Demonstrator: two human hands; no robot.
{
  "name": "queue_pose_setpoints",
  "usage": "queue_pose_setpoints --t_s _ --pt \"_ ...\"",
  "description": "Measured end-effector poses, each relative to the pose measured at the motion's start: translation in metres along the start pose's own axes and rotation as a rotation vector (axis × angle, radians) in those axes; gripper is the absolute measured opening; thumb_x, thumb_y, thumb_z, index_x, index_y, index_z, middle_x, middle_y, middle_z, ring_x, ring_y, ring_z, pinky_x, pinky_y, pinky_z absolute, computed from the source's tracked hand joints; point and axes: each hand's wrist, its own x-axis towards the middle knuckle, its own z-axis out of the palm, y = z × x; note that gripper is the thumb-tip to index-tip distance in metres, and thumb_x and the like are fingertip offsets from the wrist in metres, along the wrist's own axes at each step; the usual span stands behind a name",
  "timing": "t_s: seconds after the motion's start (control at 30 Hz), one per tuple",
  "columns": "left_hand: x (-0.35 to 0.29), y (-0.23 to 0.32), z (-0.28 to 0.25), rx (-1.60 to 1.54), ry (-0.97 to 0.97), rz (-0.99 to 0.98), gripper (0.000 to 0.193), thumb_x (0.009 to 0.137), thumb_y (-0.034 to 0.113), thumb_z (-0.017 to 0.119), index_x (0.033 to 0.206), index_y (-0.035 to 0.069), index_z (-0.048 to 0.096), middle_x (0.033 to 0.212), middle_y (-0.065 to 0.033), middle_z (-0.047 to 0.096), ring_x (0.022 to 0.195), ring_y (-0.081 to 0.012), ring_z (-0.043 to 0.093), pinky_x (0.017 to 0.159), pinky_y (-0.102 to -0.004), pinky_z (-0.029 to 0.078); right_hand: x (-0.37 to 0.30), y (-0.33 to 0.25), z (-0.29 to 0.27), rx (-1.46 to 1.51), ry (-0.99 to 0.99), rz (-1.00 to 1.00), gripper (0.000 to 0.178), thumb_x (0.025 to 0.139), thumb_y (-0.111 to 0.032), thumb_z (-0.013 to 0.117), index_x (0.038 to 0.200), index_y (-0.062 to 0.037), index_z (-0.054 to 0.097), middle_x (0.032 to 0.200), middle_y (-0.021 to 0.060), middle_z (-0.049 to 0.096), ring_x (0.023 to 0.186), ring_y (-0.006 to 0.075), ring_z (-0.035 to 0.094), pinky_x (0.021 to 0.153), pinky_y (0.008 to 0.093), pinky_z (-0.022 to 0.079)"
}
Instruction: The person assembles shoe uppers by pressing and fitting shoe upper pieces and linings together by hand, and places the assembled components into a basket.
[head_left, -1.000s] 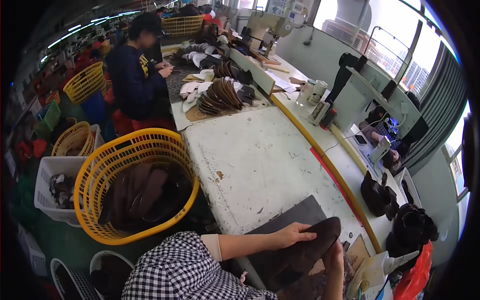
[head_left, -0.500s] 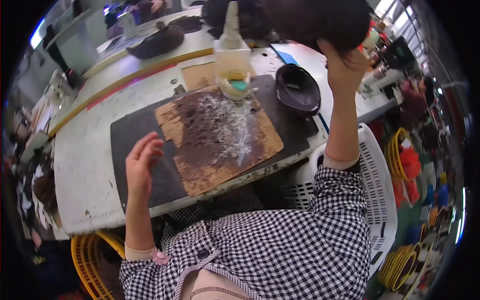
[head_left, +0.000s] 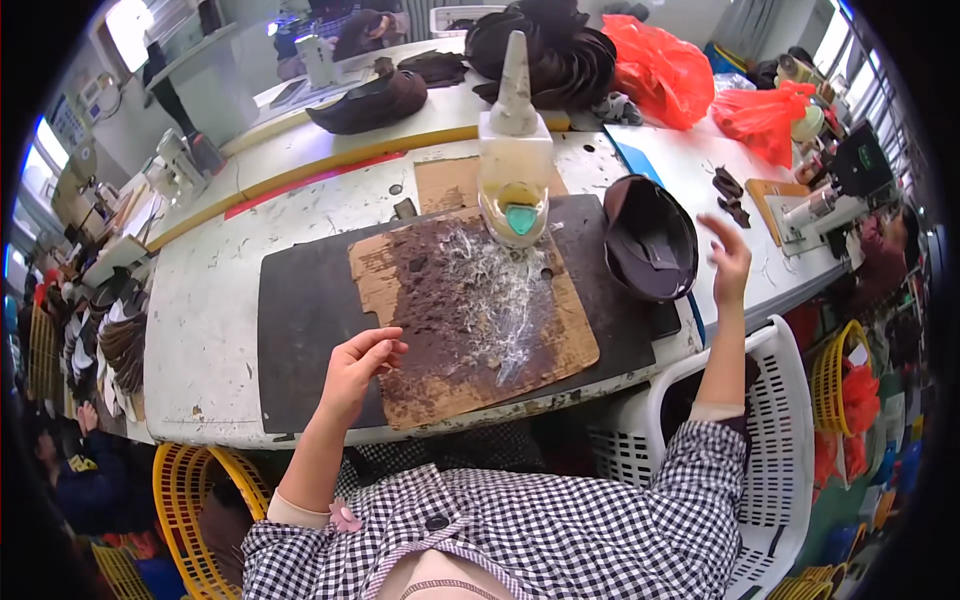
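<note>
My right hand [head_left: 728, 258] hovers just right of a dark cap [head_left: 650, 240], its fingers apart and nothing in them. The cap rests on the right end of a black mat [head_left: 305, 340], its hollow inside showing. My left hand [head_left: 362, 375] is over the near left edge of a worn cardboard sheet [head_left: 420, 395], thumb and fingers drawn together; no object shows between them. Dark residue and white strands cover much of the sheet. At its far edge stands a translucent squeeze bottle [head_left: 515, 165] with a long tapered nozzle and a green patch low on its front.
Dark caps [head_left: 545, 55] are piled at the back beside red plastic bags [head_left: 660, 70]. Another dark cap [head_left: 370, 102] lies on the raised ledge. A white basket [head_left: 785, 440] stands at my right, a yellow basket [head_left: 190, 510] at my left. A sewing machine [head_left: 815, 205] sits far right.
My right hand has come down and no longer holds the dark cap it had raised at the back. My left hand has moved to the sheet's edge, its fingers closing together. The view has shifted.
</note>
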Motion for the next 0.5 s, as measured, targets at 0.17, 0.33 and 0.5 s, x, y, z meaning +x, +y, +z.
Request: queue_pose_setpoints --t_s 0.17,0.33,0.5 --pt "0.005 0.005 0.018 0.000 -0.062 0.002 0.026 0.090 0.015 0.056 0.112 0.001 0.061 0.095 -0.0064 0.065 0.081 -0.0107 0.058 0.073 -0.0245 0.047 0.060 0.043 0.035 -0.652 -0.096 0.266 0.099 0.060 -0.043 0.076 0.137 -0.0023 0.030 0.127 0.0259 0.046 0.122 0.0382 0.041 0.102 0.0422 0.034" --pt "-0.007 0.003 0.023 -0.025 -0.115 -0.027 0.027 0.091 0.014 0.054 0.114 -0.001 0.059 0.096 -0.0071 0.064 0.084 -0.0116 0.058 0.077 -0.0262 0.047 0.068 0.103 0.001 -0.829 -0.080 0.505 0.115 0.045 -0.038 0.085 0.138 -0.0125 0.024 0.117 0.0223 0.055 0.108 0.0381 0.054 0.091 0.0435 0.045" --pt "-0.016 -0.009 0.018 -0.071 -0.084 -0.041 0.027 0.091 0.015 0.055 0.112 0.000 0.060 0.095 -0.0063 0.065 0.083 -0.0100 0.059 0.075 -0.0236 0.047 0.039 0.126 0.001 -0.387 -0.034 0.258 0.069 0.054 -0.013 0.079 0.115 -0.0029 0.048 0.097 0.0098 0.063 0.083 0.0225 0.062 0.074 0.0338 0.051"
